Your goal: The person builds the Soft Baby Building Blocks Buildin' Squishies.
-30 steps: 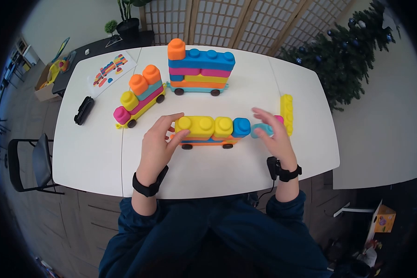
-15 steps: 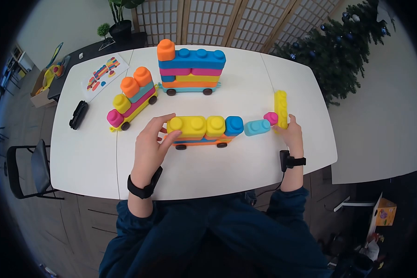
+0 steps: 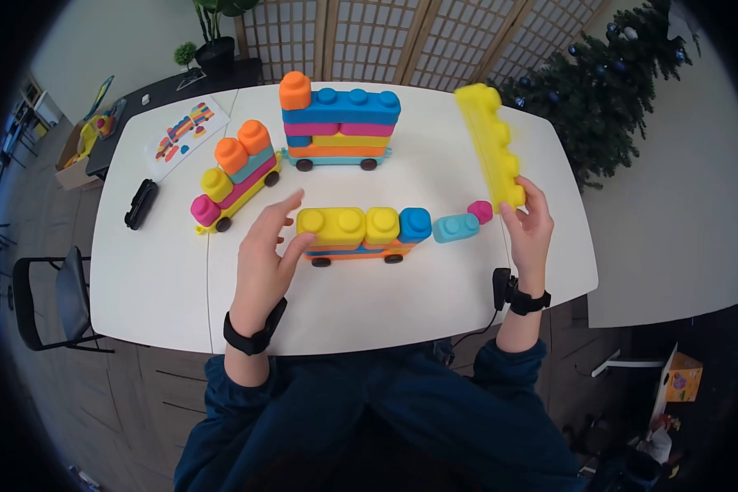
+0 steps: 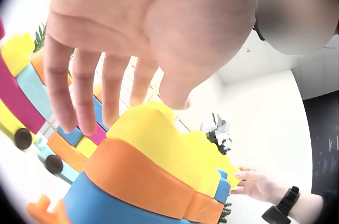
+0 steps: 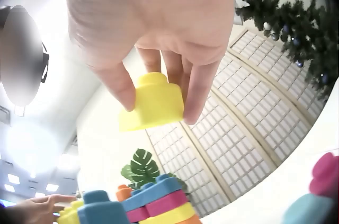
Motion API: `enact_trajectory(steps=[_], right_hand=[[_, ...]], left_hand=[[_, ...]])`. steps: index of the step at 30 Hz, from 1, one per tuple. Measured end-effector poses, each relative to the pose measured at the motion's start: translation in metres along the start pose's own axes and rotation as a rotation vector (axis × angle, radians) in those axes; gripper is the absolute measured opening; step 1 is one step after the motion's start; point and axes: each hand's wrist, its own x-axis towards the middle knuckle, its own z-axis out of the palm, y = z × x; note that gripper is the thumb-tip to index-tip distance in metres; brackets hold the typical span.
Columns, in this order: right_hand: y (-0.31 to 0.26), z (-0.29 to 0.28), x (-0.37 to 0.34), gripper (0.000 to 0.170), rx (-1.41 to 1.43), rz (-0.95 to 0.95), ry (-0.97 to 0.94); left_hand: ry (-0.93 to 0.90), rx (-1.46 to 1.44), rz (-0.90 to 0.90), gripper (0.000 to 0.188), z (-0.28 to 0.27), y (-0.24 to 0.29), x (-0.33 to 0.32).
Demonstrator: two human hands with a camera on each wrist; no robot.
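My right hand (image 3: 530,225) pinches the near end of a long yellow block (image 3: 492,148), lifted off the table; in the right wrist view the thumb and fingers grip the yellow block's end (image 5: 159,105). The left hand (image 3: 264,258), fingers extended and spread, is at the left end of a wheeled car of blocks (image 3: 357,246) with yellow blocks (image 3: 330,225) and a blue block (image 3: 416,223) on top. In the left wrist view the left hand (image 4: 143,28) is above the yellow top. Whether the thumb touches it, I cannot tell.
Right of the car lie a light-blue block (image 3: 456,228) and a small pink block (image 3: 480,211). A tall block car (image 3: 340,131) stands behind, with another car (image 3: 242,180) angled at its left. A black case (image 3: 142,204) and a picture sheet (image 3: 187,135) are farther left.
The right hand has moved from beside the car to the long yellow block, gripped it and raised it from the table. The left fingers have opened a little away from the car.
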Motion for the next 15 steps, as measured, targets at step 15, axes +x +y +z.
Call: enact_trajectory(steps=[15], right_hand=[[-0.057,0.044,0.01,0.048,0.141,-0.33,-0.638]], left_hand=[[0.093,-0.212,0.212,0.055,-0.008,0.009,0.013]])
